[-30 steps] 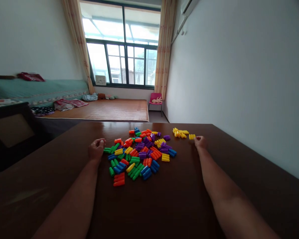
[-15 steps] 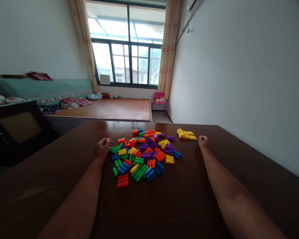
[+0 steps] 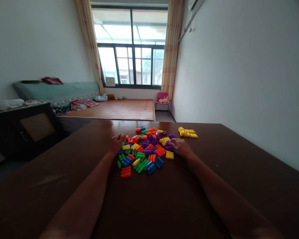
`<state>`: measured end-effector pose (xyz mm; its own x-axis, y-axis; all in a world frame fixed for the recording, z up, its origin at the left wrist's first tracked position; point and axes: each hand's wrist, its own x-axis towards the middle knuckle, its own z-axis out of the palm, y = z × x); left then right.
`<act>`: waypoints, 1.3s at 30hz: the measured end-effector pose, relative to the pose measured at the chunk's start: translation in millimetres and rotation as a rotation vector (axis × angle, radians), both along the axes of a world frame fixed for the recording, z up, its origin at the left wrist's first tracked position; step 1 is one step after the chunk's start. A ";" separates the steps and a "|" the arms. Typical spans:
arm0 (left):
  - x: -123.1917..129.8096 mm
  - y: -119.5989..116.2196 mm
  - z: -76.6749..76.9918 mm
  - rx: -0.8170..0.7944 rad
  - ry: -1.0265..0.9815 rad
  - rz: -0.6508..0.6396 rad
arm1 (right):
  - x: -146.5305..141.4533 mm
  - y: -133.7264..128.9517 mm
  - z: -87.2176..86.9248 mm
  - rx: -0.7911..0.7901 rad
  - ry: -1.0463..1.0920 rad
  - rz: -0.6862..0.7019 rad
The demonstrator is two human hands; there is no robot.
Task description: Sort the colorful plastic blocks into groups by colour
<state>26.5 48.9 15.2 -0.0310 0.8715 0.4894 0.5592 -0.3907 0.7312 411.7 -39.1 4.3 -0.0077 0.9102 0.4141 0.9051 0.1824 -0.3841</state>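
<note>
Many small plastic pieces in red, green, blue, yellow and purple lie in a loose pile (image 3: 141, 156) on the dark table. At the pile's left edge is my left hand (image 3: 117, 142), its fingers over red and green pieces; whether it grips one is too small to tell. My right hand (image 3: 181, 146) reaches in from the right with fingers apart, over purple and blue pieces beside a yellow piece (image 3: 169, 155). A separate group of joined yellow pieces (image 3: 187, 132) lies beyond my right hand, near the far edge. A red piece (image 3: 126, 172) lies at the pile's near side.
The brown table (image 3: 149, 205) reaches toward a bed (image 3: 129, 109) under the window. A dark cabinet (image 3: 37, 127) stands at the left, a pink chair (image 3: 162, 99) beyond the far edge, and a white wall (image 3: 239, 66) runs along the right.
My right hand has moved left from beside the yellow group to the pile and its fingers have opened. My left hand has shifted right, onto the pile's edge. The view has turned slightly left.
</note>
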 end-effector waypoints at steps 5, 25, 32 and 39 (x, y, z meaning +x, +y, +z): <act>35.1 -22.7 19.9 -0.051 0.252 -0.312 | -9.8 5.3 -15.6 -0.074 0.246 0.197; 26.8 -52.1 -2.7 -0.020 0.551 -0.255 | -38.6 -7.5 -12.5 0.033 0.310 0.230; 35.8 -55.0 1.8 0.002 0.294 -0.316 | -57.6 -17.6 0.5 0.025 0.362 0.269; 58.7 -68.2 14.3 -0.032 -0.028 -0.711 | -88.5 -28.7 19.3 -0.068 0.417 0.428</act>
<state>85.2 -19.3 29.5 0.5381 0.6994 0.4704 0.1575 -0.6317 0.7590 323.2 -67.9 23.6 -0.2290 0.8865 0.4021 0.5267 0.4602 -0.7147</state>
